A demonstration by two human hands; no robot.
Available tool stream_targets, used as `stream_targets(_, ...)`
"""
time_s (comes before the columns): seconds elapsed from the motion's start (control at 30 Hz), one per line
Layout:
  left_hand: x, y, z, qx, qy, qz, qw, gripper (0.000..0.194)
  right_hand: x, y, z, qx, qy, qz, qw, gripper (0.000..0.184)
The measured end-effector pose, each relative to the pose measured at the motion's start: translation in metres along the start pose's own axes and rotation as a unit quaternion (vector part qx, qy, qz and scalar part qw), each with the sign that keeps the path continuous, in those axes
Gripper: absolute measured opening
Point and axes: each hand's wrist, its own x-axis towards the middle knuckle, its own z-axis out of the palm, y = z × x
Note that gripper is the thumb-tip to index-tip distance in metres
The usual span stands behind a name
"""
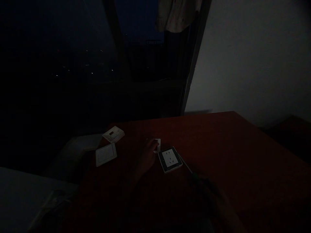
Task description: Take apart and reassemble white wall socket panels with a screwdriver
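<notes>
- Pictured in near-darkness on a reddish table (pixel 243 149): a wall socket (pixel 170 157), lying near the middle of the view, slotted white face up, with a dark border around the face and a pale outer edge.
- Close by the socket's far left corner: a small white frame (pixel 159 145), partly hidden under the fingers of the left hand (pixel 146 155). Impossible to tell whether pinched or merely pressed against the tabletop, or whether in contact with the socket.
- To the right of the socket: a screwdriver (pixel 186 163), thin shaft slanting toward the socket's far right edge, green handle toward the viewer. Tip at or just beside that edge; touch impossible to confirm.
- Around the handle, deep in shadow: the right hand (pixel 212 192), curled and closed on the screwdriver.
- At the table's left end, well apart from the socket: 2 white pieces, a cover (pixel 116 136) with a rectangular opening and, nearer the viewer, a flat plate (pixel 106 154).
- Behind the table: a dark window (pixel 143 19) with scattered lights outside, a hanging pale cloth (pixel 179 16), and, at right, a bare wall (pixel 255 58).
</notes>
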Motion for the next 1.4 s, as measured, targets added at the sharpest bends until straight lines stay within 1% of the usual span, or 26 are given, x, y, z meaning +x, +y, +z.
stream_targets(0.07, -0.003, 0.015, 0.005, -0.024, 0.009, -0.004, 1.000, 0.039, 0.001, -0.005, -0.001, 0.000, 0.001, 0.008, 1.000, 0.049)
stream_targets(0.1, -0.006, 0.023, 0.008, -0.036, 0.006, -0.006, 0.999, 0.039, 0.001, -0.008, -0.002, -0.008, 0.000, 0.006, 1.000, 0.049)
stream_targets(0.13, -0.008, 0.031, 0.012, -0.048, -0.002, -0.003, 0.999, 0.045, 0.002, -0.011, -0.003, -0.025, 0.001, -0.001, 1.000, 0.048)
stream_targets(0.2, -0.013, 0.045, 0.019, -0.063, -0.027, 0.000, 0.998, 0.063, 0.002, -0.018, -0.007, -0.072, 0.018, -0.029, 0.997, 0.047)
stream_targets(0.27, -0.017, 0.052, 0.023, -0.067, -0.035, -0.005, 0.997, 0.070, 0.000, -0.026, -0.015, -0.130, 0.031, -0.057, 0.989, 0.045)
stream_targets(0.3, -0.018, 0.053, 0.024, -0.071, -0.036, -0.006, 0.997, 0.071, -0.001, -0.032, -0.020, -0.157, 0.030, -0.073, 0.984, 0.043)
stream_targets(0.37, -0.022, 0.051, 0.023, -0.085, -0.045, 0.002, 0.995, 0.071, -0.003, -0.045, -0.030, -0.221, 0.002, -0.111, 0.969, 0.036)
stream_targets(0.43, -0.027, 0.045, 0.021, -0.109, -0.063, 0.006, 0.992, 0.072, -0.005, -0.061, -0.040, -0.265, 0.003, -0.181, 0.947, 0.032)
stream_targets(0.47, -0.029, 0.043, 0.021, -0.124, -0.073, 0.004, 0.990, 0.074, -0.005, -0.069, -0.044, -0.280, 0.019, -0.198, 0.939, 0.029)
stream_targets(0.53, -0.034, 0.039, 0.021, -0.158, -0.078, -0.009, 0.984, 0.077, -0.006, -0.083, -0.047, -0.300, 0.052, -0.221, 0.927, 0.031)
stream_targets(0.6, -0.038, 0.037, 0.022, -0.186, -0.071, -0.027, 0.980, 0.079, -0.007, -0.096, -0.045, -0.298, 0.093, -0.251, 0.916, 0.035)
stream_targets(0.7, -0.041, 0.039, 0.024, -0.202, -0.061, -0.045, 0.977, 0.079, -0.006, -0.111, -0.035, -0.291, 0.120, -0.295, 0.902, 0.035)
stream_targets(0.8, -0.041, 0.040, 0.024, -0.202, -0.059, -0.046, 0.976, 0.079, -0.003, -0.122, -0.023, -0.293, 0.105, -0.331, 0.891, 0.032)
stream_targets(0.87, -0.040, 0.040, 0.023, -0.204, -0.064, -0.041, 0.976, 0.078, 0.001, -0.127, -0.016, -0.296, 0.092, -0.344, 0.887, 0.030)
stream_targets(1.03, -0.040, 0.036, 0.026, -0.196, -0.064, -0.026, 0.978, 0.079, 0.010, -0.132, -0.004, -0.299, 0.060, -0.344, 0.888, 0.027)
stream_targets(1.23, -0.041, 0.035, 0.026, -0.195, -0.065, -0.022, 0.978, 0.078, 0.010, -0.136, 0.000, -0.325, 0.041, -0.348, 0.879, 0.025)
stream_targets(1.33, -0.042, 0.036, 0.026, -0.193, -0.056, -0.010, 0.979, 0.077, 0.008, -0.143, 0.003, -0.368, 0.024, -0.364, 0.855, 0.026)
stream_targets(1.4, -0.041, 0.037, 0.026, -0.191, -0.049, -0.001, 0.980, 0.077, 0.006, -0.150, 0.007, -0.423, 0.018, -0.377, 0.824, 0.027)
